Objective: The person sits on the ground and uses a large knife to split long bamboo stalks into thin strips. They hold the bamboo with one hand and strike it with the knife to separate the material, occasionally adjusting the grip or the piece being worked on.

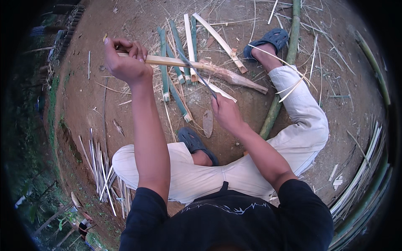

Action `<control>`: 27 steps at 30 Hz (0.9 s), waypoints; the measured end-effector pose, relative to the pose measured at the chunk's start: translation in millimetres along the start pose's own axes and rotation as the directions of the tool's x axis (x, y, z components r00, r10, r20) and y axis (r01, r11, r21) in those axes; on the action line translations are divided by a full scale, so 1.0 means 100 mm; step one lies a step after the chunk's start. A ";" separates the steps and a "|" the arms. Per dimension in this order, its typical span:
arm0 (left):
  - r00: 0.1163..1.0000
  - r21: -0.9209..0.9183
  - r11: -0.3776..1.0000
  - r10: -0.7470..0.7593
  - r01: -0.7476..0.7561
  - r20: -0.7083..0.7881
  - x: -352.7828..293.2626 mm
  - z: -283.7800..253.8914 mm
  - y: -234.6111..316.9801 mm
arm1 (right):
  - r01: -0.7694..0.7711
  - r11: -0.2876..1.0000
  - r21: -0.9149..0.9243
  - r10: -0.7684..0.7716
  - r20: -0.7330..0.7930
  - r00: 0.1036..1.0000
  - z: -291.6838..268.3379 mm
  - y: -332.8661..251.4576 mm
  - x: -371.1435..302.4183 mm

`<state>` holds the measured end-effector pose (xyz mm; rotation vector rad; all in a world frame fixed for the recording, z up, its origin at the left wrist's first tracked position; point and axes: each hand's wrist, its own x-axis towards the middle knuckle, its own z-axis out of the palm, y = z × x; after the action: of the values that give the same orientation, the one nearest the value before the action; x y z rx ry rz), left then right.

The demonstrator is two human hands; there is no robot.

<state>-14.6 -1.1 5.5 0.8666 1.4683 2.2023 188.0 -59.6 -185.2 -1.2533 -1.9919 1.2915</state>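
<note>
My left hand, out at the upper left, is closed around one end of a pale split bamboo strip. The strip points right, its far end at a rough wooden block on the ground. My right hand is closed on a knife, whose handle is hidden in the fist. Its long dark blade slants up and left and crosses the strip near the block; whether it touches the strip I cannot tell. Below and beyond lie several split bamboo pieces, some green-skinned side up, some pale side up.
A long green bamboo pole runs past my right leg. Thin shavings hang over that leg and litter the dirt. Bundled strips lie at the left and right. Far lower left, a small figure of a person appears.
</note>
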 end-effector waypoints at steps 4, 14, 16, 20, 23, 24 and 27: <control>1.000 -0.028 1.000 -0.011 0.010 -0.021 -0.01 -0.02 0.07 | -0.022 0.998 -0.065 0.022 -0.002 1.000 0.17 0.32 -0.01; 1.000 -0.017 1.000 0.012 -0.012 -0.002 0.04 -0.11 0.04 | -0.301 0.935 -0.190 0.314 0.043 0.948 0.23 0.54 0.13; 1.000 -0.023 1.000 0.001 -0.002 -0.017 0.02 -0.08 0.08 | -0.258 0.934 -0.246 0.278 0.048 0.959 0.23 0.63 0.19; 1.000 -0.020 1.000 -0.001 0.000 -0.028 -0.03 -0.21 0.01 | -0.122 0.963 -0.238 0.146 0.084 0.986 0.13 0.25 -0.01; 0.998 -0.021 1.000 -0.017 0.016 -0.057 0.03 -0.11 0.06 | 0.178 0.970 -0.163 -0.189 -0.049 0.981 0.05 0.06 -0.02; 0.998 0.010 0.999 -0.032 0.032 -0.058 -0.05 -0.14 0.08 | 0.098 0.971 -0.219 -0.103 -0.013 0.995 0.16 0.28 0.02; 1.000 -0.001 1.000 0.004 -0.004 -0.006 0.04 0.00 0.05 | -0.314 0.933 -0.173 0.322 0.017 0.947 0.32 0.89 0.20</control>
<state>-17.3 -0.2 11.1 0.8636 1.4691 2.2100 193.6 -44.0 -280.2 -1.6995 -2.0239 1.3262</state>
